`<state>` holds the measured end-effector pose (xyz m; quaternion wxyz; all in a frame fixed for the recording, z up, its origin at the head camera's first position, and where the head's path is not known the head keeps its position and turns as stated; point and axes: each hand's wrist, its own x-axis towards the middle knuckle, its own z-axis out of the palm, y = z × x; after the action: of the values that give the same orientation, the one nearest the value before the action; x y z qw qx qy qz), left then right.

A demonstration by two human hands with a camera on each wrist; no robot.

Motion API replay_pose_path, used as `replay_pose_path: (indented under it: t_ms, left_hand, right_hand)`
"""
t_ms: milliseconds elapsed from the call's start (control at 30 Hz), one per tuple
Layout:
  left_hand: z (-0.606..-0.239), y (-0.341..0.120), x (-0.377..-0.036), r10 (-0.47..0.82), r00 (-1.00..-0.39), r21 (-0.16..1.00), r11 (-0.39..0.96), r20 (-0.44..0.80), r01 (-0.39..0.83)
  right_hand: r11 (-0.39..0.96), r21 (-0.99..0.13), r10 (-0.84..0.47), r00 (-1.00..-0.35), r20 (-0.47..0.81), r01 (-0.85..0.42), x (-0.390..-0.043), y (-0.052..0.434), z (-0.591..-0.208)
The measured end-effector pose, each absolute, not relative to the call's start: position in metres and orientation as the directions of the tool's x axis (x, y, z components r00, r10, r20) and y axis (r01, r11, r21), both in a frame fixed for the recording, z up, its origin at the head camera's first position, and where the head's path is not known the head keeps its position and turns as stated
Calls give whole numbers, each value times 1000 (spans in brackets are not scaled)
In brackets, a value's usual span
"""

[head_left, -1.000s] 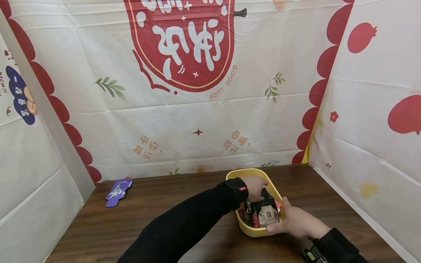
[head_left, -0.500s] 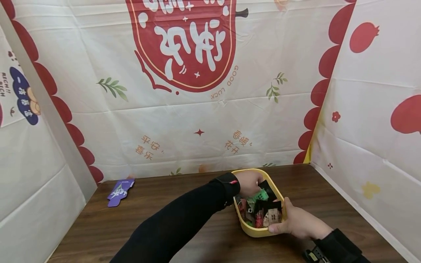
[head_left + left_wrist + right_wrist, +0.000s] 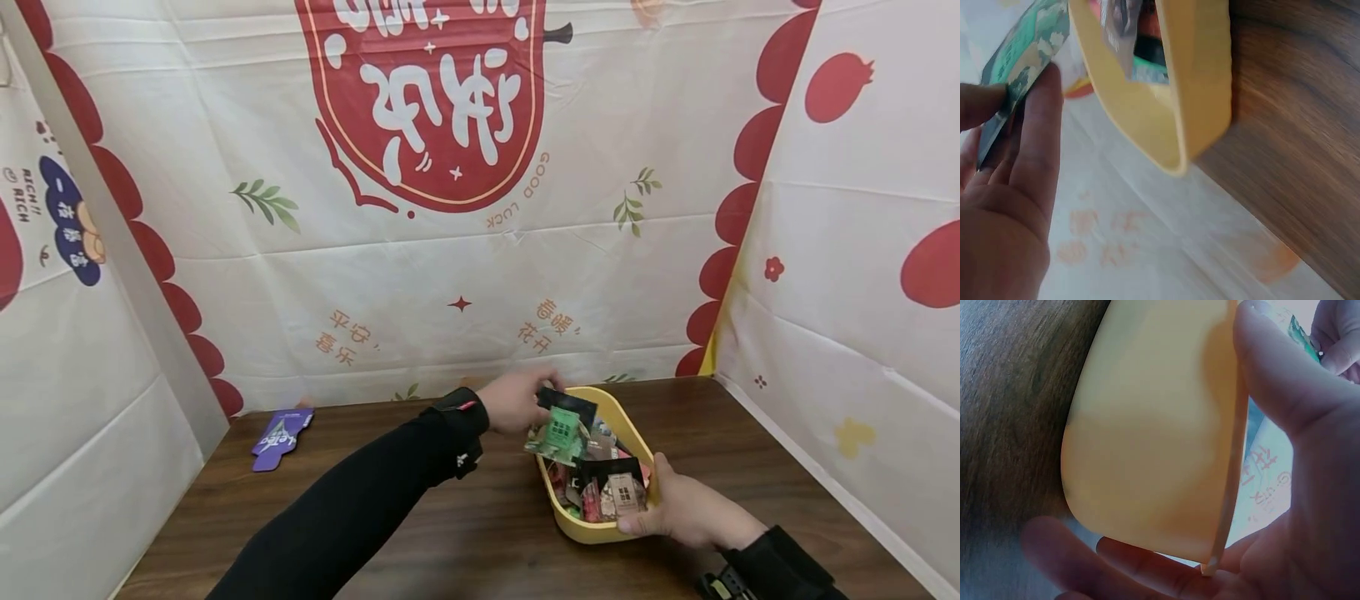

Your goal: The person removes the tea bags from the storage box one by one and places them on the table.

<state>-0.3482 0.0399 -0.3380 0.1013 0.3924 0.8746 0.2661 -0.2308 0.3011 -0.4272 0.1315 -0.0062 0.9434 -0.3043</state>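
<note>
A green and black snack packet (image 3: pixel 562 427) is pinched between the thumb and fingers of my left hand (image 3: pixel 517 400), above the left rim of a yellow bin (image 3: pixel 626 421). The left wrist view shows the packet (image 3: pixel 1029 53) edge-on, the thumb on one face and fingers behind it. My right hand (image 3: pixel 686 504) grips the bin's near right corner, its thumb over the rim. In the right wrist view, the bin's outer wall (image 3: pixel 1154 437) lies between that thumb and the fingers. Several small packets fill the bin, among them a black and beige one (image 3: pixel 621 492).
A purple card-like package (image 3: pixel 281 437) lies at the back left of the brown wooden table (image 3: pixel 420 517). Printed white cloth (image 3: pixel 420 267) hangs behind the table and along both sides.
My left hand has come up out of the bin and moved left, bringing the green and black packet with it. The right hand stays on the bin's corner.
</note>
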Motion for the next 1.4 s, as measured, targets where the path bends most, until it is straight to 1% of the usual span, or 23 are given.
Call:
replay_pose_path:
  t_ms: [100, 200, 267, 333, 467, 567, 633, 800, 933, 1000, 1100, 1233, 1400]
  left_hand:
    - [-337, 19, -357, 671, -738, 659, 525, 68, 538]
    - [-335, -3, -367, 604, -793, 773, 467, 76, 430]
    - [-334, -18, -374, 559, -826, 816, 438, 81, 376]
    - [-332, -32, -379, 531, -844, 853, 402, 77, 331]
    - [-326, -60, -388, 474, -873, 900, 324, 113, 292]
    - [-320, -82, -394, 419, -896, 916, 285, 147, 283]
    - [-317, -98, -399, 367, -916, 918, 285, 160, 274]
    - [-310, -144, -413, 191, -968, 910, 352, 160, 220]
    - [-309, -187, -425, 53, -985, 908, 381, 166, 174]
    - [-311, -207, -430, 2, -991, 921, 369, 137, 129]
    - [-322, -232, -434, -45, -997, 927, 374, 54, 34]
    - [-346, -249, -435, -56, -997, 920, 385, -55, -72]
    - [-381, -255, -433, -46, -991, 911, 391, -124, -132]
  right_hand:
    - [830, -553, -84, -965, -248, 69, -231, 302, -428]
    - [833, -548, -75, -964, -256, 81, -229, 305, -429]
    - [834, -547, -79, -963, -258, 78, -228, 307, -430]
    - [830, -551, -75, -962, -263, 87, -228, 309, -431]
    - [823, -560, -75, -961, -267, 92, -227, 311, -432]
    - [814, -571, -69, -958, -277, 106, -226, 312, -433]
    - [814, -570, -64, -958, -279, 111, -226, 312, -434]
    - [824, -556, -56, -961, -270, 108, -225, 314, -434]
    - [817, -566, -59, -960, -273, 111, -224, 316, -434]
    - [812, -574, -63, -960, -273, 110, -224, 317, -433]
    - [806, -583, -69, -961, -269, 105, -223, 318, -432]
    - [807, -581, -70, -959, -273, 107, -222, 317, -433]
    - [814, -569, -59, -959, -277, 115, -221, 315, -433]
